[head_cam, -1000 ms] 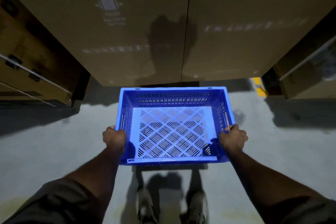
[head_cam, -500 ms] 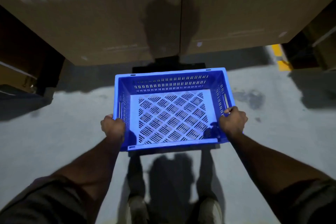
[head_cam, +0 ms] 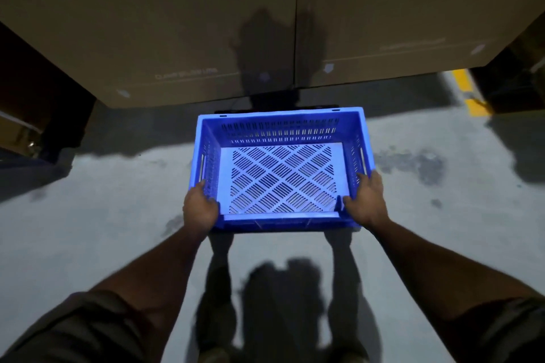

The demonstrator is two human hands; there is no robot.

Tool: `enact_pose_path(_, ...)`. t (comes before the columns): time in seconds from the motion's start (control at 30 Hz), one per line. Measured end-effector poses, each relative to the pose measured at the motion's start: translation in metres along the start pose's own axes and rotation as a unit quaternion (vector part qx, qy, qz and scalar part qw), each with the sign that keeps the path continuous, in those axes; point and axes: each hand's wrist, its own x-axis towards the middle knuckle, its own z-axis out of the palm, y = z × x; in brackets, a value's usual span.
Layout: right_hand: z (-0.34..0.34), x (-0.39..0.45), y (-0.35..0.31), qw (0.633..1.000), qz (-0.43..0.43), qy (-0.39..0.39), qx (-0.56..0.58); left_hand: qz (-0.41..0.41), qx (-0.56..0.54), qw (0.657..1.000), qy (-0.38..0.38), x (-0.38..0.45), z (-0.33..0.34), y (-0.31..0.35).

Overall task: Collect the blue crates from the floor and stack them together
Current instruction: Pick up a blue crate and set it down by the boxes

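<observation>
I hold 1 blue crate (head_cam: 281, 168) out in front of me above the grey concrete floor (head_cam: 103, 215), open side up, its long axis running from my left to my right. It is rigid plastic, rectangular, with slotted walls and a diamond-patterned perforated base. My left hand (head_cam: 200, 209) and right hand (head_cam: 366, 203) each grasp a near corner, fingers curled over the rim. 2 large brown cardboard boxes (head_cam: 182, 23) stand just beyond it.

One blue crate (head_cam: 281, 168); two large cardboard boxes (head_cam: 165, 26) (head_cam: 413, 9); two hands (head_cam: 201, 209) (head_cam: 367, 200).
</observation>
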Motion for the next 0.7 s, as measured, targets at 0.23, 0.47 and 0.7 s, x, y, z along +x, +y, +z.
enact_pose_path(0.23, 0.064, -0.050, -0.026, 0.972, -0.135, -0.067, -0.183, 0.174, 0.302, 0.928, -0.133, -0.062, 0.036, -0.002)
enact_pose_path(0.47, 0.070, -0.034, -0.006, 0.941, -0.207, -0.029, -0.267, 0.238, 0.288, 0.925, -0.072, -0.050, 0.061, -0.021)
enact_pose_path(0.7, 0.069, -0.034, -0.002, 0.942, -0.231, -0.004, -0.244, 0.261, 0.324, 0.906, -0.077, -0.052, 0.062, -0.018)
